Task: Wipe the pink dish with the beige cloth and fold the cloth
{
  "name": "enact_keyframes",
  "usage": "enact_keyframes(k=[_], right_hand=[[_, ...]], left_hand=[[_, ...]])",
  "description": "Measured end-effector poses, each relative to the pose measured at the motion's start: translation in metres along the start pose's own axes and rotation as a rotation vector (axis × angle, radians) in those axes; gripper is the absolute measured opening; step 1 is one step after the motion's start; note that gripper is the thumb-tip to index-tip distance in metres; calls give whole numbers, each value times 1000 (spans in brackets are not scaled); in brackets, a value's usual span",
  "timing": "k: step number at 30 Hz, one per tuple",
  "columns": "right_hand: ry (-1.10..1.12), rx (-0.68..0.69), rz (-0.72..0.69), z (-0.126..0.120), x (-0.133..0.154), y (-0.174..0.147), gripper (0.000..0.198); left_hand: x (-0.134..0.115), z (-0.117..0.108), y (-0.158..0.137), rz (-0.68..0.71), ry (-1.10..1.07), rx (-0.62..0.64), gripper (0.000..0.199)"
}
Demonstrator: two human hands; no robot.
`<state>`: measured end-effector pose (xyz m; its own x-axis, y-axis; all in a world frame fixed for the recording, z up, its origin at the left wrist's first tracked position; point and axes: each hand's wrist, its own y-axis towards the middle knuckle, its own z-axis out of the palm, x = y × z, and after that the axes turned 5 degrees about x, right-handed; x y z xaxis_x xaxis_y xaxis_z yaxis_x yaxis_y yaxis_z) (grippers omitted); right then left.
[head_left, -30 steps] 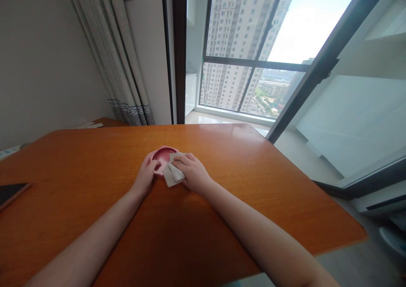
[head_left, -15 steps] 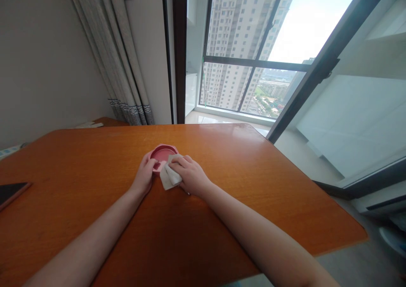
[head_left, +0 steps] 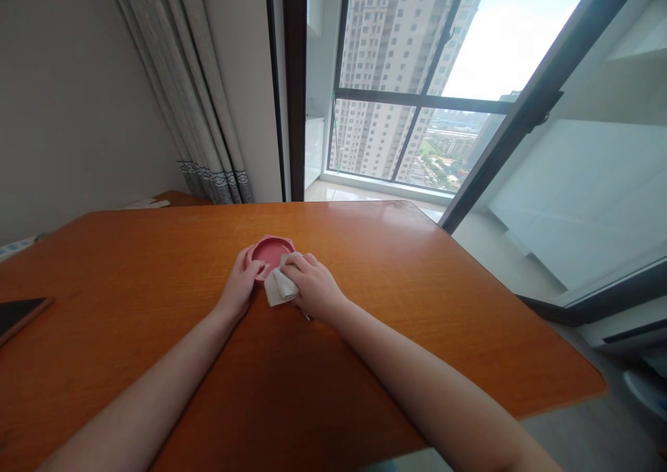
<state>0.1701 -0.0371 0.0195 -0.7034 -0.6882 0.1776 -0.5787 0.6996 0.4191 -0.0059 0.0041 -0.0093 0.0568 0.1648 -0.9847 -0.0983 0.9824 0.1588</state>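
- Your left hand point(head_left: 238, 288) is clamping its fingers on the left side of the pink dish point(head_left: 268, 251), the thumb coming over the rim and the other fingers wrapping the outer wall.
- Your right hand point(head_left: 319, 286) is pinching a folded white cloth point(head_left: 278, 289), fingers bent over it; the cloth is covering the dish's near-right rim.
- The dish is sitting nearer the surface's far edge than its near one, left of the far right corner; you are not seeing its underside, so whether it is resting or slightly lifted you cannot tell.
- It is looking light, stiff and smooth, so it is probably sliding or turning easily under a push; whether it is brittle is not showing.
- The rim and outer wall are offering the surest hold, opposite the cloth.
- The cloth is looking soft and limp, likely bunching unless you are gripping it close to the rim.
- Farther out, a dark flat object point(head_left: 18, 313) is lying toward the left of the table point(head_left: 442, 298).
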Motion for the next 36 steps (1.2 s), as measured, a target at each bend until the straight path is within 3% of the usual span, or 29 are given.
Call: enact_keyframes(k=[11,14,18,22,27,31,36], right_hand=[[-80,-46,-120,-4,-4,2,17],[-125,-92,-68,-2,4,3,18],[-171,-123,50,8,26,5,14],[-147,-174,64,9,30,6,16],[-139,-125,-116,-4,3,3,13],[-154,-100,-238,-8,-8,2,20],[-172,-118,-102,-2,19,2,18]], left_hand=[[-6,3,-4,-64,-119,33,35],[-13,9,-9,-89,-190,-16,29],[-21,19,-23,-18,-138,-157,34],[-25,26,-33,17,-129,-151,40],[-26,23,-27,-49,-216,-14,43],[-22,16,-17,-6,-154,0,35],[-17,16,-17,15,-214,-136,26]])
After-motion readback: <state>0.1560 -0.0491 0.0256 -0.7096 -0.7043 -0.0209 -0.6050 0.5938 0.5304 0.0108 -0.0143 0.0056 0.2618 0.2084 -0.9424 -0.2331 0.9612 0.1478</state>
